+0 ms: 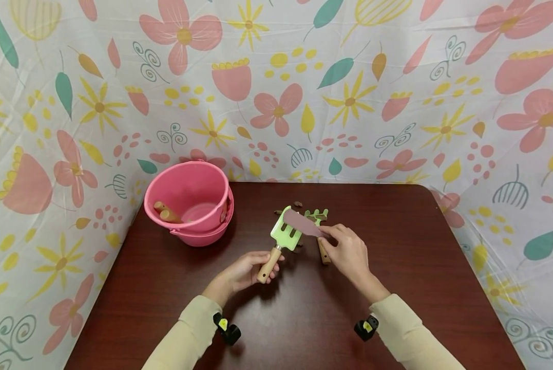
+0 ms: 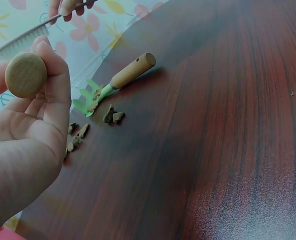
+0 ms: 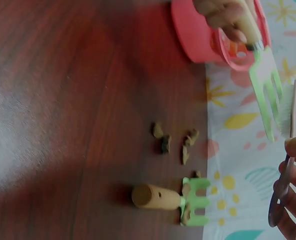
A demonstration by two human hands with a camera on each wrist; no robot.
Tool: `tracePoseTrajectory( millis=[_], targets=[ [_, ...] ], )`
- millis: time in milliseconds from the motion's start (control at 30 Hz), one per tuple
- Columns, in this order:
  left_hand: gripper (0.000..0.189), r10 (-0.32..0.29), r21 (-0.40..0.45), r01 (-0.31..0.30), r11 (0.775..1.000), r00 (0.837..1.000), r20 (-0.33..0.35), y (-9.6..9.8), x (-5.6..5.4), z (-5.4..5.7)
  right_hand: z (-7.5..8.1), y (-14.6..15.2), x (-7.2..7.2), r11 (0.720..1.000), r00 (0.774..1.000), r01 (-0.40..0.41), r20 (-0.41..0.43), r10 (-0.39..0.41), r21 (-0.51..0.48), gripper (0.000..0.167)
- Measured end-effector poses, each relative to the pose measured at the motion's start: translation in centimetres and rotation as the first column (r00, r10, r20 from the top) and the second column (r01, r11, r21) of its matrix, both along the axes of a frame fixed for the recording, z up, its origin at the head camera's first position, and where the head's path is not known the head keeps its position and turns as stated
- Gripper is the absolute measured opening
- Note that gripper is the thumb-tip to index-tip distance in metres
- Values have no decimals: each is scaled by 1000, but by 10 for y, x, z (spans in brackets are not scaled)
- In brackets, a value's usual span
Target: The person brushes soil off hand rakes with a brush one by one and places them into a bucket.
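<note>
My left hand (image 1: 244,271) grips the wooden handle of a green garden fork (image 1: 285,239), its slotted head tilted up above the table. In my right hand (image 1: 350,252) is a mauve brush (image 1: 301,223), pinched between thumb and fingers. White bristles (image 3: 286,112) point toward the fork's tines and lie right at them in the right wrist view. Below, a small green rake (image 3: 158,197) with a wooden handle lies on the table. Several brown crumbly pieces (image 2: 110,115) lie around the rake, some on its tines.
Two pink buckets, one nested in the other (image 1: 186,180), stand at the back left of the dark wooden table (image 1: 396,308). Wooden handles (image 1: 171,216) show inside the upper one. A flower-printed cloth (image 1: 276,149) hangs behind the table and along its sides.
</note>
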State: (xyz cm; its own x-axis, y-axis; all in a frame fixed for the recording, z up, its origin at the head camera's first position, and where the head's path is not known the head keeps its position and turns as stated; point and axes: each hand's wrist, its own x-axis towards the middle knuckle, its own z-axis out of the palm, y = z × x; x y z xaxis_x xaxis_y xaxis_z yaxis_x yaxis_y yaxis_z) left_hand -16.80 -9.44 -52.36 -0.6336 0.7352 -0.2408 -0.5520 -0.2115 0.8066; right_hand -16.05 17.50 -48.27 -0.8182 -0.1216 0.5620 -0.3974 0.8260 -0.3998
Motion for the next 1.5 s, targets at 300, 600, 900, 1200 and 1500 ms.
tracePoseTrajectory(
  millis=[300,600,900,1200,1500],
  targets=[
    [49,-4,19,4,1000,1000,-10,1,-1,2,-1,-17,11,995,996,-94,-1,94,31,25],
    [46,-4,41,4,999,1000,-8,2,1,3,-5,-17,10,995,995,-100,-13,101,23,25],
    [31,-16,22,16,1000,1000,12,0,3,3,-7,-9,4,999,999,-47,-1,47,25,26],
    [35,-43,13,43,999,999,-16,-3,5,4,-4,-3,-2,1000,1000,10,-5,-10,25,28],
    [44,-51,-66,48,997,998,-32,-9,4,-1,-1,7,-6,997,997,68,-44,-67,28,27]
  ],
)
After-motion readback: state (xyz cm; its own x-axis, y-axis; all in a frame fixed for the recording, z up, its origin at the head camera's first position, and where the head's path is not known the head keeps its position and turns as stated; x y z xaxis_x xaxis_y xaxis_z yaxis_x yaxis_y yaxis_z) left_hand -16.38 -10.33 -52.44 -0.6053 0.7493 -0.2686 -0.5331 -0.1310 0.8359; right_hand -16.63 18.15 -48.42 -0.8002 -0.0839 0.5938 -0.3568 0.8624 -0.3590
